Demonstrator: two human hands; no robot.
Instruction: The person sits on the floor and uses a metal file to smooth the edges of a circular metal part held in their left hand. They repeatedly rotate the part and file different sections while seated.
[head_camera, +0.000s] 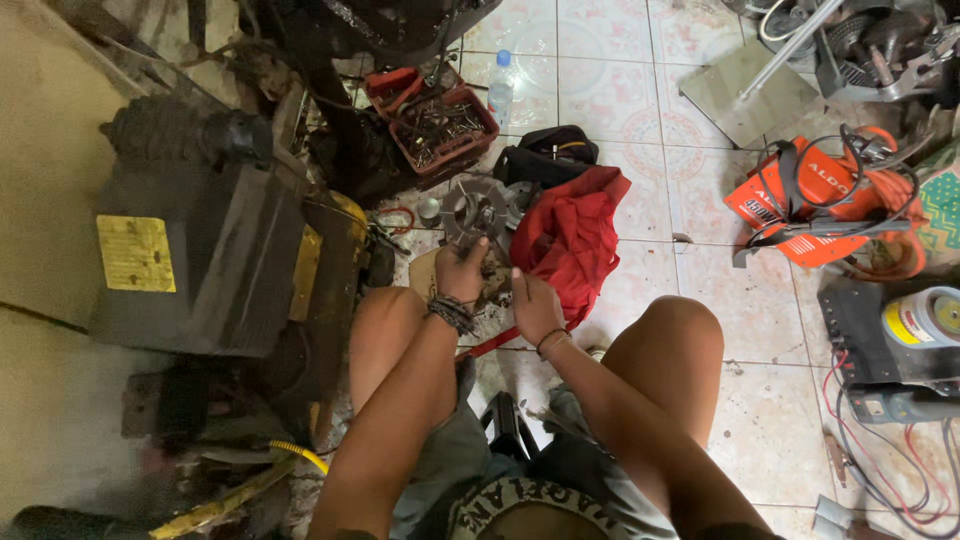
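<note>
Left grip (462, 268) closes on the lower edge of a round metal machine part (478, 212) lying on the tiled floor (620, 90) between the person's knees. Right grip (534, 306), just beside it, curls over small greasy bits; whether it holds anything cannot be told. A red cloth (572, 238) lies touching the part's right side.

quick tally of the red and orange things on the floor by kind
red cloth: 1
red parts trays: 2
orange machine: 1
Total: 4
The left hand rests on the grey metal part; the right hand is beside the cloth.
</note>
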